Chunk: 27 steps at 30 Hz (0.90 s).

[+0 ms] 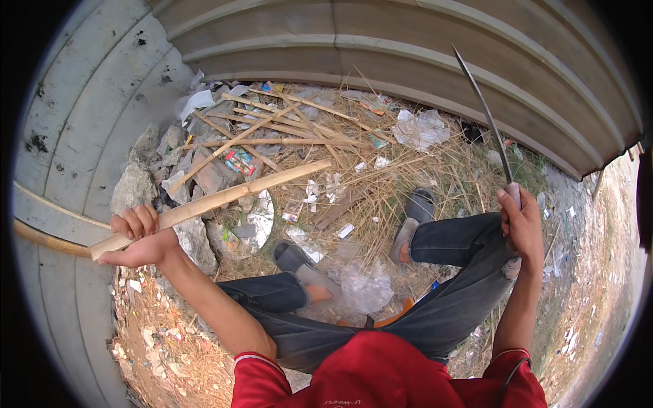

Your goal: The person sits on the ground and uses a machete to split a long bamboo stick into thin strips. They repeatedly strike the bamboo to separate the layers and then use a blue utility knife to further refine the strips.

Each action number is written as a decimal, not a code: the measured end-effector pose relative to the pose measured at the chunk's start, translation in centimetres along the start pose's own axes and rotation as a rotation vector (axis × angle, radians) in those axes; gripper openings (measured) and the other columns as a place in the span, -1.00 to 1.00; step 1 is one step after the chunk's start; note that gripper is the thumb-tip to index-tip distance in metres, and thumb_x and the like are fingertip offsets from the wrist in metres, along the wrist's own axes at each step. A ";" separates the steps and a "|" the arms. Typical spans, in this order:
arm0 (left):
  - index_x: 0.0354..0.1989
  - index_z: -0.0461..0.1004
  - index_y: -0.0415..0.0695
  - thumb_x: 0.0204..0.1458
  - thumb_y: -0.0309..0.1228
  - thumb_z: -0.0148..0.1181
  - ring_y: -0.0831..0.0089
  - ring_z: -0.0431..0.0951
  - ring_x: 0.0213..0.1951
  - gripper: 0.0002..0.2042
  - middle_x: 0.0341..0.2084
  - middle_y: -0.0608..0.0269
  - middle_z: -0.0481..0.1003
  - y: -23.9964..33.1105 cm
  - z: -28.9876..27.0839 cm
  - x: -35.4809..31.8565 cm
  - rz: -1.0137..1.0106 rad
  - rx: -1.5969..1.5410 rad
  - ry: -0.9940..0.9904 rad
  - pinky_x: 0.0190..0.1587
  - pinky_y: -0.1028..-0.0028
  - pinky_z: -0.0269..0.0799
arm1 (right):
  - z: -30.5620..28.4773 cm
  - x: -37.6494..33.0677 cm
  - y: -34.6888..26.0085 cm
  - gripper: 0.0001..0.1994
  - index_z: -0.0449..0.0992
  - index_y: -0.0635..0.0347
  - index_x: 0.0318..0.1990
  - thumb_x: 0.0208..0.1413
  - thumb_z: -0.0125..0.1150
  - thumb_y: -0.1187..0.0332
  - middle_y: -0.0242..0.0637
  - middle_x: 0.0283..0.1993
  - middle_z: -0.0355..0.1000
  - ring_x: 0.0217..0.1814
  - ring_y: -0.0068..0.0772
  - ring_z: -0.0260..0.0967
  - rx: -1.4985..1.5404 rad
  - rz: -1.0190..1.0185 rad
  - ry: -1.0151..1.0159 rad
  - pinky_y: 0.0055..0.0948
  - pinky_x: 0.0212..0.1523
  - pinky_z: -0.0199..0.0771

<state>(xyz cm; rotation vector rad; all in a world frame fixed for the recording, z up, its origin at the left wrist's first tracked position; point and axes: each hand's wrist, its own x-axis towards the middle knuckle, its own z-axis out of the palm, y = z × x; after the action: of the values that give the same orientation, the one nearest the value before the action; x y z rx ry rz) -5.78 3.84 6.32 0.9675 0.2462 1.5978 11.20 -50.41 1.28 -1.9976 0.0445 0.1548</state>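
My left hand (144, 239) is closed round the near end of a pale split bamboo strip (245, 192). The strip slants up to the right, its far end above the littered ground. In my right hand (522, 224) is the handle of a long, narrow knife (491, 122). Its dark blade points up and away, apart from the bamboo, with the tip in front of the metal sheeting. Past the held strip, several thin bamboo strips (272, 126) lie crossed in a loose pile.
Corrugated metal sheeting (272, 44) stands behind, and grey panels (85, 109) rise on the left. Broken rocks (136, 187) lie beside the pile. Dry straw, plastic bags (420, 129) and paper scraps cover the ground. My legs (449, 241) are bent, feet in grey shoes (416, 211).
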 end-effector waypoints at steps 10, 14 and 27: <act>-0.57 -0.04 0.07 0.05 0.65 -0.40 0.55 -0.15 -0.68 -0.22 -0.76 0.44 -0.08 5.3 -2.7 -0.4 0.185 0.069 0.146 -0.59 0.48 -0.25 | -7.5 1.9 19.9 -0.58 0.51 0.39 -0.26 0.22 0.27 0.07 0.19 -0.31 0.53 -0.24 0.25 0.50 -0.633 -0.013 0.202 0.00 -0.16 0.44; -0.59 -0.04 0.07 0.02 0.66 -0.36 0.52 -0.15 -0.67 -0.21 -0.75 0.43 -0.06 6.3 -3.3 -1.5 0.203 0.177 0.102 -0.58 0.47 -0.22 | -6.7 -1.3 34.8 -0.58 0.51 0.37 -0.11 0.20 0.27 0.09 0.24 -0.19 0.55 -0.14 0.35 0.51 -0.961 0.176 0.087 0.10 -0.06 0.49; -0.67 0.01 0.05 -0.01 0.67 -0.41 0.51 -0.08 -0.67 -0.19 -0.78 0.42 -0.05 14.1 -13.2 1.6 0.105 -0.127 -0.148 -0.55 0.44 -0.13 | 8.7 -0.4 40.3 -0.39 0.53 0.25 0.17 0.09 0.37 -0.02 0.09 0.21 0.47 0.27 0.11 0.46 -0.941 0.546 -0.357 0.00 0.21 0.50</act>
<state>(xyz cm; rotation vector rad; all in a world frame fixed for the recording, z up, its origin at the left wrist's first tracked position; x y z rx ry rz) -25.01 5.72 7.64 1.0074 -0.0084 1.6080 5.96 -59.43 -38.63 -2.8058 0.3408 1.0378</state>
